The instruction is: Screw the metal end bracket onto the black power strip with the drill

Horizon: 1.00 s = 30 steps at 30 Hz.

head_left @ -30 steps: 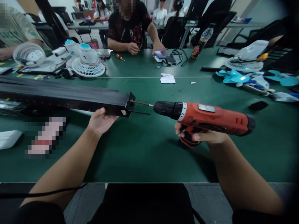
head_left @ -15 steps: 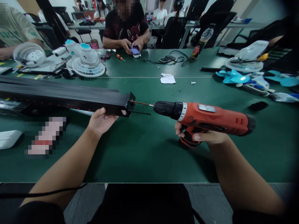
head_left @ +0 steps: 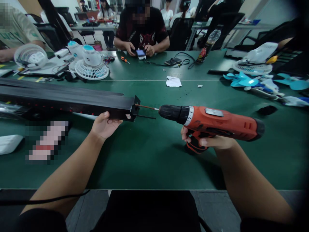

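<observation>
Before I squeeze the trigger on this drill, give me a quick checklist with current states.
1. Right hand grips the orange drill: ok.
2. Left hand steadies the long black housing: ok.
3. Bit reaches the housing's end face: ok.
4. Bit seated in a screw head: cannot tell.
5. Left hand stays clear of the bit: ok.
6. Green table bare under the drill: ok.

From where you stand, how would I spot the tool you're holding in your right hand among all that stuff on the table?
Start at the big green table and find the long black bar lying across its left side. Just off the bar's near end, my right hand grips an orange power drill, its bit pressed into the bar's end. It is the only orange, pistol-shaped tool; the neighbours are white and blue fans.
</observation>
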### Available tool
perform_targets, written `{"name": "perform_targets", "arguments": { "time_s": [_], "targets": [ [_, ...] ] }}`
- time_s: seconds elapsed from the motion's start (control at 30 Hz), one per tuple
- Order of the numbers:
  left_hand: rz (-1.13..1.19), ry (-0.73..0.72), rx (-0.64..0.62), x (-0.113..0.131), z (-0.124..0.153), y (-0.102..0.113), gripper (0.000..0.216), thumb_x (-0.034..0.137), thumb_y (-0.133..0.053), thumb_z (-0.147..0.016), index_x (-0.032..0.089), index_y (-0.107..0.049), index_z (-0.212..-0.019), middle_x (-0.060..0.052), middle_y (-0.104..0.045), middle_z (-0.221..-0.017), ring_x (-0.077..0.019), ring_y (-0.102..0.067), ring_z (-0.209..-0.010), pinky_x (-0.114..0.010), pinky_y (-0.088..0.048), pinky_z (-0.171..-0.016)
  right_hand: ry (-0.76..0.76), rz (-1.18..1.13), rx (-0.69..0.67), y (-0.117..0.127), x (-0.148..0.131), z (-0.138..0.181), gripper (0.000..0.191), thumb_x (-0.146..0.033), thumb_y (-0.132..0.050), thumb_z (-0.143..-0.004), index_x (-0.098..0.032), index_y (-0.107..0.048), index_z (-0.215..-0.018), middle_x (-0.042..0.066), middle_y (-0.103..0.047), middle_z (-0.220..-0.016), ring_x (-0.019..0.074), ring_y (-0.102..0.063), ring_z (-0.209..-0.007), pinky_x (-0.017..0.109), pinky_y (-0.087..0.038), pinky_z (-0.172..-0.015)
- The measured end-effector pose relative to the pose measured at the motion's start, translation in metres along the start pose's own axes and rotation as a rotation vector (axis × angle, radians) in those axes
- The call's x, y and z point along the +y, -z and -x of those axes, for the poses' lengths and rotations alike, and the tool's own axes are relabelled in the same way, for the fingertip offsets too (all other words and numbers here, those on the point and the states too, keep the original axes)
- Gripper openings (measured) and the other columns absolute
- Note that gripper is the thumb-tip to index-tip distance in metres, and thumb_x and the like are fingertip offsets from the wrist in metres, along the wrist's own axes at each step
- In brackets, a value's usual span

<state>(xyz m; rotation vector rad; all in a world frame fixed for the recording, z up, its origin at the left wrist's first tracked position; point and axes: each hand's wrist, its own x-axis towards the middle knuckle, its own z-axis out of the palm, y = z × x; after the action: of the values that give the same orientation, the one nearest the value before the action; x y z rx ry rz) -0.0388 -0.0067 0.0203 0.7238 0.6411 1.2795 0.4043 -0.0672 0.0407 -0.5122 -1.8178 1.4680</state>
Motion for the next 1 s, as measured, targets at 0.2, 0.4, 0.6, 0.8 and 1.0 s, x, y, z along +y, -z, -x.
{"name": "perform_targets", "arguments": {
  "time_s": [0.2,0.4,0.6,0.8,1.0],
  "targets": [
    [-0.011,-0.008,0.023,-0.0022,0.0002,0.0022,0.048,0.036,-0.108,-0.065,0.022,-0.062,-0.067,0.01,-0.04,-0.048,-0.0076,-0.05,-0.047,-0.027,-0.065,-0.066,0.009,0.003,0.001,0.0003,-0.0005,-0.0008,0.045,-0.045,-0.093,-0.097,-0.02,-0.083,-0.132,0.012,-0.086,-0.109,0.0195,-0.081,-0.083,0.029,-0.071,-0.077],
    [0.002,-0.011,0.036,-0.0025,0.0002,0.0012,0.045,0.035,-0.108,-0.065,0.021,-0.065,-0.068,0.011,-0.038,-0.047,-0.0063,-0.047,-0.045,-0.025,-0.063,-0.063,-0.006,0.014,-0.004,-0.0005,-0.0026,-0.0012,0.043,-0.047,-0.092,-0.097,-0.024,-0.084,-0.132,0.011,-0.086,-0.109,0.0213,-0.08,-0.081,0.034,-0.072,-0.074],
    [-0.001,-0.003,0.019,-0.0023,-0.0006,0.0033,0.04,0.032,-0.107,-0.062,0.022,-0.068,-0.066,0.01,-0.04,-0.047,-0.0077,-0.05,-0.046,-0.028,-0.066,-0.067,0.003,0.0,-0.006,-0.0002,-0.001,-0.0003,0.044,-0.046,-0.092,-0.098,-0.021,-0.082,-0.133,0.012,-0.086,-0.109,0.0199,-0.08,-0.082,0.031,-0.072,-0.076],
    [-0.004,-0.01,0.006,-0.0022,-0.0009,0.0064,0.039,0.032,-0.106,-0.064,0.022,-0.069,-0.067,0.009,-0.042,-0.047,-0.0089,-0.049,-0.046,-0.031,-0.064,-0.067,0.009,0.007,-0.011,0.0006,0.0005,0.0003,0.047,-0.048,-0.092,-0.097,-0.02,-0.082,-0.134,0.012,-0.086,-0.11,0.02,-0.08,-0.083,0.031,-0.072,-0.077],
    [0.005,-0.006,-0.017,-0.0023,-0.0013,0.0064,0.043,0.033,-0.11,-0.061,0.021,-0.069,-0.067,0.01,-0.043,-0.047,-0.0074,-0.048,-0.047,-0.029,-0.064,-0.068,0.017,0.003,-0.018,0.0001,0.0001,-0.0003,0.044,-0.045,-0.09,-0.1,-0.021,-0.081,-0.135,0.011,-0.086,-0.11,0.0187,-0.08,-0.084,0.029,-0.071,-0.078]
  ]
}}
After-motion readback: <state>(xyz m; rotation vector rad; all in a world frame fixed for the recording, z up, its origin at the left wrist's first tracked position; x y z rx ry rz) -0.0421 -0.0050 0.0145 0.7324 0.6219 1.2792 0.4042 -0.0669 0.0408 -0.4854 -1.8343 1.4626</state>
